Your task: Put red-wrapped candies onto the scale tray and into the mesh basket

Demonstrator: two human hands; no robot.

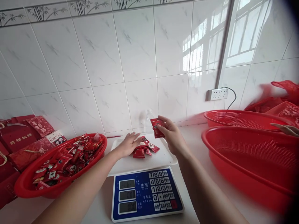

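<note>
My right hand (172, 134) pinches a small red candy packet (156, 128), held up above the white scale tray (167, 157). Stretched out, the fingers of my left hand (128, 144) lie at the left side of a small pile of red packets (147, 147) on that tray. Nothing shows in my left hand; whether it touches the pile I cannot tell. In front of the tray is the scale's blue keypad panel (146, 194), with number keys and three small displays.
To the left stands a red basket (22, 188) full of mixed wrapped candies, with red gift boxes (21, 137) behind it. Two red baskets (210, 137) stand at right, near another person's hand (286, 128). A clear bottle (149, 116) and power strip (217, 94) are by the tiled wall.
</note>
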